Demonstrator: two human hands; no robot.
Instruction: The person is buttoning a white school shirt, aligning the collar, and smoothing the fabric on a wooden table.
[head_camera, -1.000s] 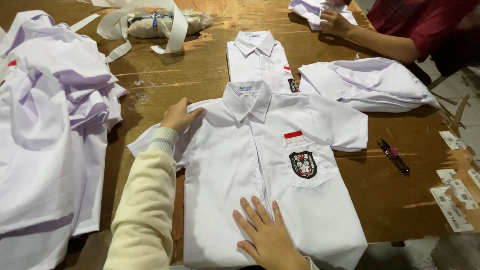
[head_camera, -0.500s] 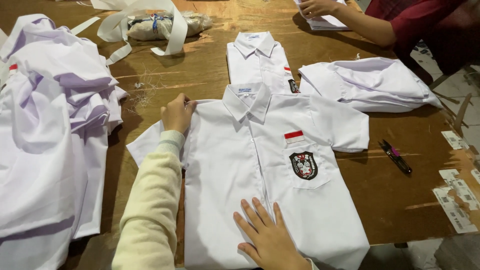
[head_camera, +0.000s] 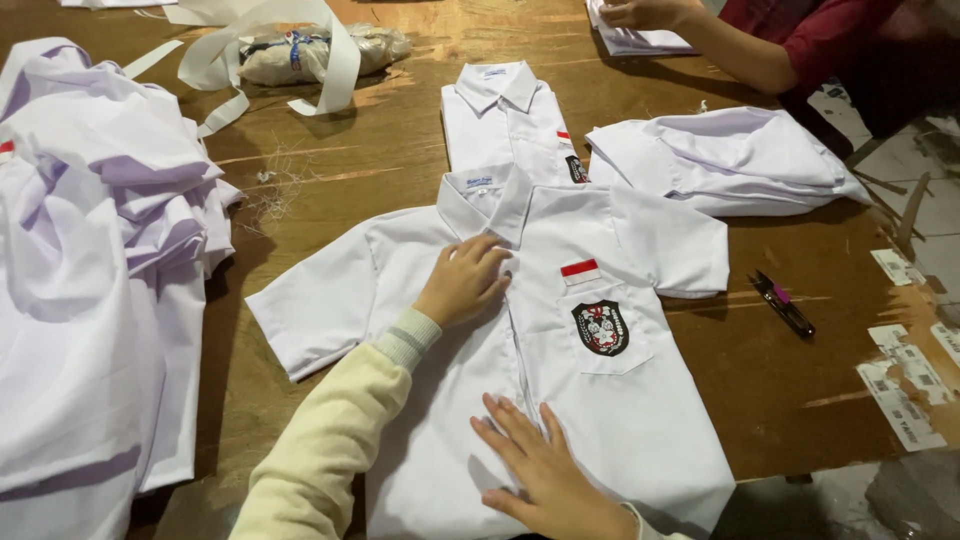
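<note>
The white shirt (head_camera: 560, 370) is being smoothed flat on the worktop (head_camera: 330, 170), seemingly before folding, by the left hand (head_camera: 462, 282), loosely curled, and the right hand (head_camera: 545, 468), spread.

A clear plastic-wrapped bundle (head_camera: 322, 52) lies at the table's far edge, looped by white strapping. Small white rectangular labels (head_camera: 903, 385) sit along the right edge — several, overlapping. The spread shirt's collar carries a small white tag (head_camera: 479, 182).
</note>
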